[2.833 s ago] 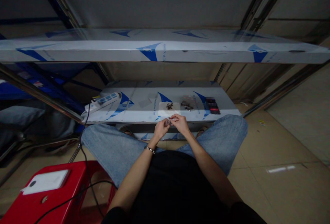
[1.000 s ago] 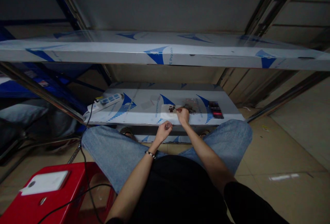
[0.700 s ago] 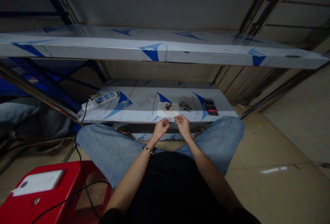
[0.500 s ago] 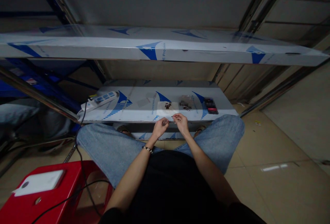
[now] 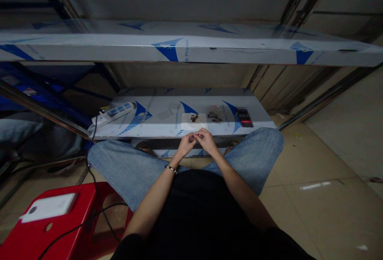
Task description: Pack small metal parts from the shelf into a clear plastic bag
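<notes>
My left hand (image 5: 186, 144) is closed in front of the lower shelf's edge, around something small and dark that I cannot make out. Its fingertips meet those of my right hand (image 5: 205, 139), which is closed in a pinch; whatever lies between those fingers is too small to name. Just beyond the hands, a pale square sheet (image 5: 187, 122) lies on the shelf with several small dark brown pieces (image 5: 194, 117) on it. To its right sits a clear plastic bag (image 5: 216, 113) with more small dark pieces.
The lower shelf (image 5: 161, 128) is covered in printed film. A white power strip (image 5: 115, 112) lies at its left, a blurred black and red object (image 5: 245, 118) at its right. An upper shelf (image 5: 119, 48) spans above. A red stool (image 5: 18, 236) carries a white device (image 5: 49, 207); a black cable (image 5: 96, 180) hangs nearby.
My right hand has moved left, from holding a small dark piece apart, until its fingertips touch my left hand. The camera view has shifted slightly.
</notes>
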`<control>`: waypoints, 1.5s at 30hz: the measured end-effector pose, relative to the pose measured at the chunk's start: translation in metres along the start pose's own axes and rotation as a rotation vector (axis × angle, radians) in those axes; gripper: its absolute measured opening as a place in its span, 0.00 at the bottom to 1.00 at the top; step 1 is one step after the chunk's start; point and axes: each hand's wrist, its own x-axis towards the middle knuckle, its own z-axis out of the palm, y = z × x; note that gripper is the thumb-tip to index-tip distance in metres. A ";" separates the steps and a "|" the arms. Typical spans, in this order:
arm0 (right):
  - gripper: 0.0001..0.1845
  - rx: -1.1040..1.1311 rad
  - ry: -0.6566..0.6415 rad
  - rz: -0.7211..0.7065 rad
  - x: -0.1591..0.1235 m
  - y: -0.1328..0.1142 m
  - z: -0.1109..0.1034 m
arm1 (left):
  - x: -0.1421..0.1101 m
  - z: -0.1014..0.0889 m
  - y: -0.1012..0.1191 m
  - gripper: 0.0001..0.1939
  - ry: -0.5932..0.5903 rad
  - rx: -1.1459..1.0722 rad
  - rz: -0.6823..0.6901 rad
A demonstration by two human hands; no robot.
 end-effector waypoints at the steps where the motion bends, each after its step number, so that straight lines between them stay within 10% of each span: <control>1: 0.07 -0.005 -0.009 -0.004 -0.001 -0.001 -0.001 | 0.000 0.000 0.002 0.08 -0.005 -0.019 0.002; 11: 0.14 -0.082 0.304 0.156 0.049 0.033 -0.011 | -0.001 -0.007 0.009 0.20 -0.005 -0.394 -0.113; 19: 0.15 -0.485 0.060 0.236 0.125 0.079 0.007 | -0.006 -0.021 0.015 0.27 -0.002 -0.895 -0.271; 29: 0.08 -0.626 -0.007 0.334 0.136 0.088 0.006 | -0.012 -0.027 0.027 0.23 -0.064 -1.222 -0.269; 37: 0.10 -0.042 0.335 0.197 0.072 0.050 -0.011 | -0.006 -0.021 0.026 0.21 -0.070 -1.054 -0.256; 45: 0.16 0.359 0.291 0.221 -0.006 0.008 0.005 | -0.005 -0.009 0.020 0.22 -0.190 -0.839 -0.292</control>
